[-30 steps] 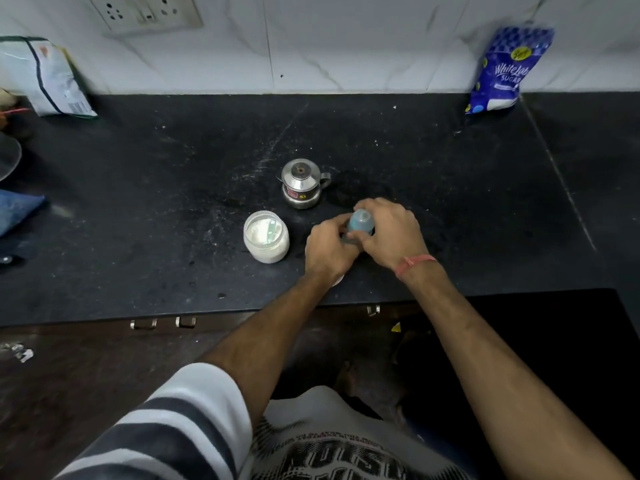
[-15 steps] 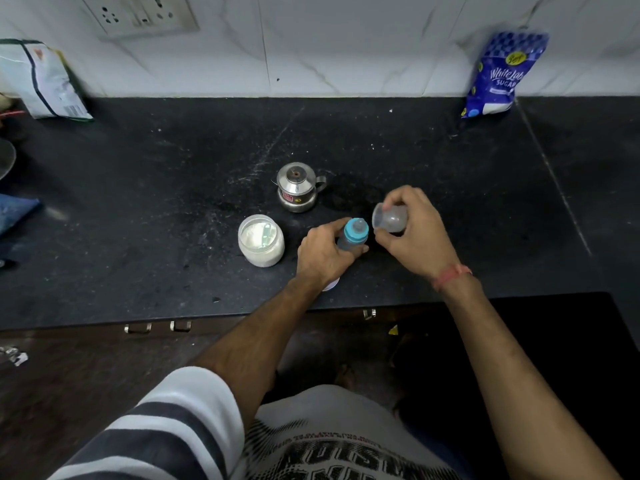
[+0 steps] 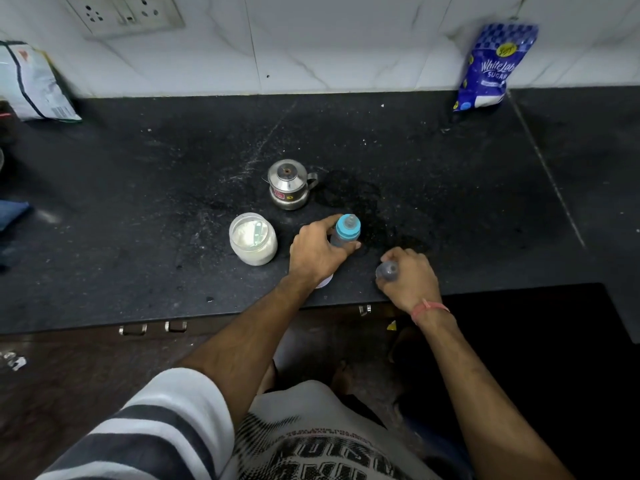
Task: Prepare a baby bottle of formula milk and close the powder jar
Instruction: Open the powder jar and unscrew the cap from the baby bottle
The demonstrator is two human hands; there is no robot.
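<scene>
head view: left hand (image 3: 317, 252) grips the baby bottle (image 3: 345, 232), fingers curled round its body; bottle upright on the black counter (image 3: 138, 209), teal collar and nipple on. right hand (image 3: 408, 275) clamped on the clear bottle cap (image 3: 388, 270), down at the counter near the front edge, right of the bottle. open powder jar (image 3: 253, 239) with scoop inside stands just left of left hand. steel pot (image 3: 290, 184) beyond it. white lid (image 3: 325, 282) peeks from under left wrist.
</scene>
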